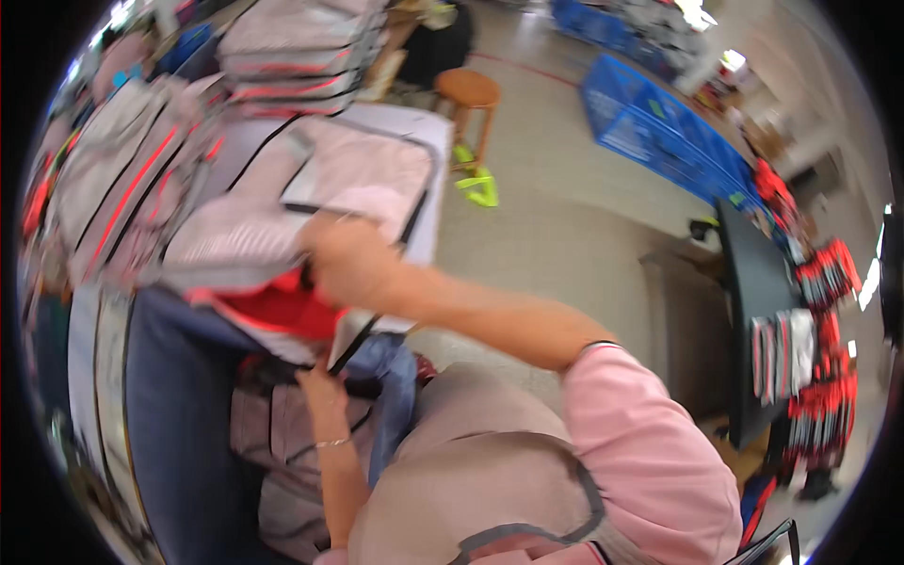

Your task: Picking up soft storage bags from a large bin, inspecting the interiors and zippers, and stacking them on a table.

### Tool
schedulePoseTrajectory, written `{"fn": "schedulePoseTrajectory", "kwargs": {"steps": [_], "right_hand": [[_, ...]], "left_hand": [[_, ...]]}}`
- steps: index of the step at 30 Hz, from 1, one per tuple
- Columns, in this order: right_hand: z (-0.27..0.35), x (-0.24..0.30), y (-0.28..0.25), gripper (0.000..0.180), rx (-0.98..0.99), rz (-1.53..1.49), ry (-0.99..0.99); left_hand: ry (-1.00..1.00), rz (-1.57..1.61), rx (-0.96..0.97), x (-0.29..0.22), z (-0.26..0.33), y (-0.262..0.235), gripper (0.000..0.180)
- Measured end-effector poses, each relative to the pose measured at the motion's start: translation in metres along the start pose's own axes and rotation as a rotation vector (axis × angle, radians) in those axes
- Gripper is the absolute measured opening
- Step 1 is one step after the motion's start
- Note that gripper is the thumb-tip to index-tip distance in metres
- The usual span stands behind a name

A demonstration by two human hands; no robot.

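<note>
Both hands work the pale pink fabric backpack with red lining (pixel 282 235) on the near left table edge: my right hand (pixel 347 256) is closed on its upper panel, my left hand (pixel 320 384) pinches the black-piped edge below. Blur hides my fingertips. Tugging unevenly could, I judge, topple the stacked grey-and-red backpacks (pixel 301 56) beyond.

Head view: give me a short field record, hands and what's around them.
left hand: grips the lower edge of a pink backpack panel
right hand: closed on the same panel, near its red lining
work surface: white table, panel lying on it
behind: stack of pink backpacks
floor: wooden stool, blue crates
image: motion-blurred
</note>
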State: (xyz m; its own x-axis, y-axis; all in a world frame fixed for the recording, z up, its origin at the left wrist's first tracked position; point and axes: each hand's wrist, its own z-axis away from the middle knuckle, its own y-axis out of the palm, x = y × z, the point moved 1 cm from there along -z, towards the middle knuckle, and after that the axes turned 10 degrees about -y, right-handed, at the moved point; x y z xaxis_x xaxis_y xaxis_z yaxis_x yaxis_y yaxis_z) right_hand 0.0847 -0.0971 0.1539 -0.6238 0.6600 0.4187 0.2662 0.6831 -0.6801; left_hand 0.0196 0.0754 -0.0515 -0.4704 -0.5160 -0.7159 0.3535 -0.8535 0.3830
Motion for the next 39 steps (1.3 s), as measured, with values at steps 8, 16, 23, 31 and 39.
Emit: {"fn": "schedulePoseTrajectory", "kwargs": {"steps": [8, 16, 23, 31, 39], "right_hand": [[0.014, -0.021, -0.015, 0.014, 0.092, -0.028, 0.206], [0.062, 0.025, -0.003, 0.019, 0.716, -0.121, -0.112], [0.046, 0.053, 0.07, 0.049, 0.511, -0.126, -0.098], [0.011, 0.025, 0.077, 0.017, 0.321, -0.062, -0.161], [-0.035, 0.009, 0.006, 0.012, 0.26, -0.099, -0.078]], "left_hand": [[-0.094, -0.21, -0.123, 0.022, 0.025, -0.049, 0.046], [0.629, -0.456, -0.383, -0.052, -0.049, -0.078, 0.098], [0.71, -0.29, -0.347, -0.064, -0.035, -0.04, 0.057], [0.764, -0.464, -0.351, -0.073, 0.0, -0.043, 0.051], [0.763, -0.965, -0.509, -0.022, -0.011, -0.105, 0.051]]}}
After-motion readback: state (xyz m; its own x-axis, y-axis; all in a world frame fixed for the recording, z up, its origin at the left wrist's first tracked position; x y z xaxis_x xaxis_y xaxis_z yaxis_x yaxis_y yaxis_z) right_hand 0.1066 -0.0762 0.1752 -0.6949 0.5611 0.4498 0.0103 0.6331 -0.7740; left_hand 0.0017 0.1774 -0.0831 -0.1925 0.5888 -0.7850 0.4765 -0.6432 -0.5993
